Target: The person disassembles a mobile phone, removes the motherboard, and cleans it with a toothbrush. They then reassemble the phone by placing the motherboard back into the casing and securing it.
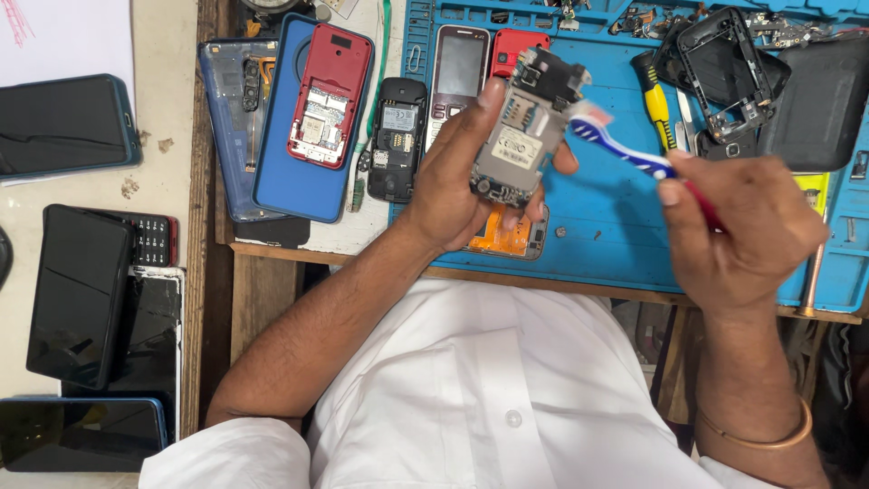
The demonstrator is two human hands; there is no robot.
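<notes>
Head view: my left hand [453, 186] clamps the phone board [520, 136]; my right hand [738, 231], at three o'clock, grips the toothbrush [625, 149]. I brush lightly, keeping the bristles flat.

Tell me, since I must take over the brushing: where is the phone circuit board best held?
By its long side edges, coming from the left, as the left hand holds the circuit board. It is thin and flat, and this leaves its face bare for the toothbrush in the right hand.
</notes>
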